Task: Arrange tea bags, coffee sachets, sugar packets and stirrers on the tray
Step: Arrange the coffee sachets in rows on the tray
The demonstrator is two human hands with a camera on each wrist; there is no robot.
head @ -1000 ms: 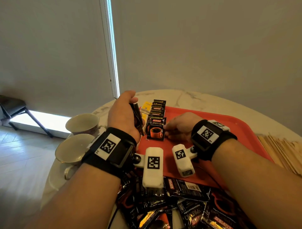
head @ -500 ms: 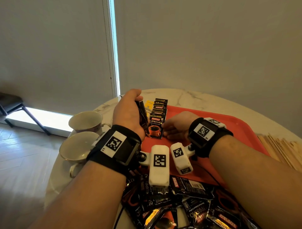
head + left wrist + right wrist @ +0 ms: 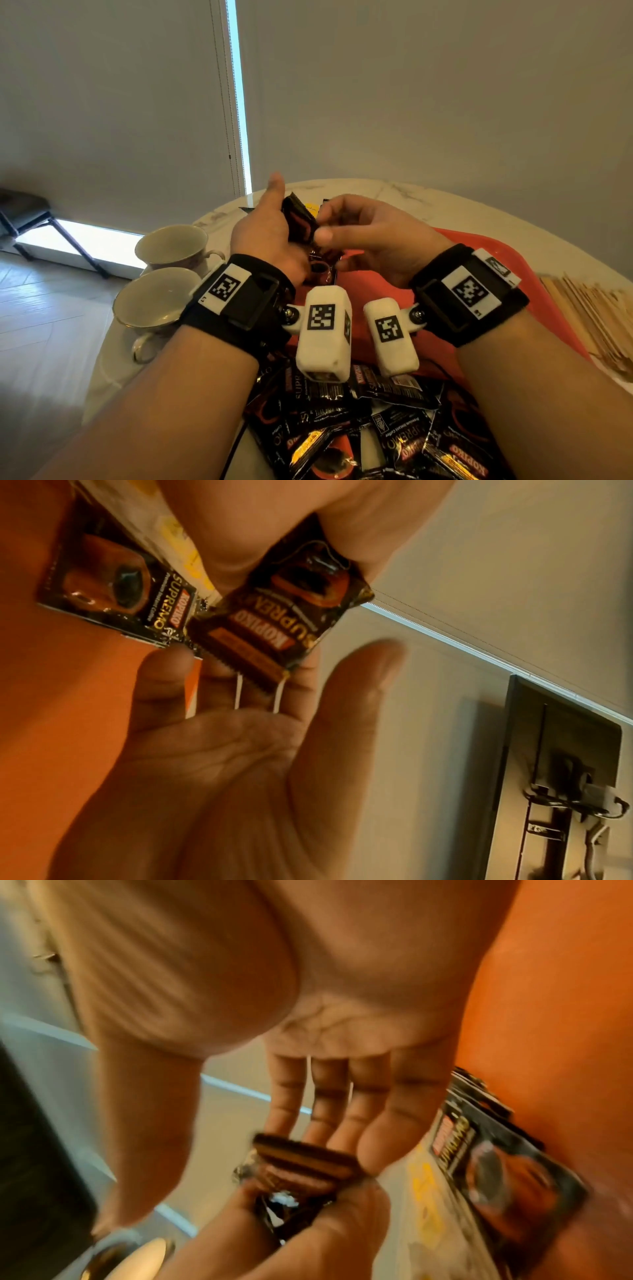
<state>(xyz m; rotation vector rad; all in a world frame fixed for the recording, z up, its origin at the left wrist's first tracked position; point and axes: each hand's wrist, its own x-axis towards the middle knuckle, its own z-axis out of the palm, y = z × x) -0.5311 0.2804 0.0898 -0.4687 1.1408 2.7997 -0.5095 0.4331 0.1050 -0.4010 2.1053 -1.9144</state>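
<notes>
My left hand is raised above the red tray and grips a small stack of black coffee sachets, thumb pointing up. My right hand meets it from the right, fingers over the stack's top edge and thumb against its near side, pinching the front sachet. Below the hands, a row of sachets lies on the tray beside yellow tea bags. In the head view only its nearest sachet shows.
A loose pile of coffee sachets lies at the table's near edge under my wrists. Two empty cups stand at the left of the round marble table. Wooden stirrers lie to the right of the tray.
Both hands have lifted off the tray. My right hand left the row on the tray and came up to the stack in my left hand.
</notes>
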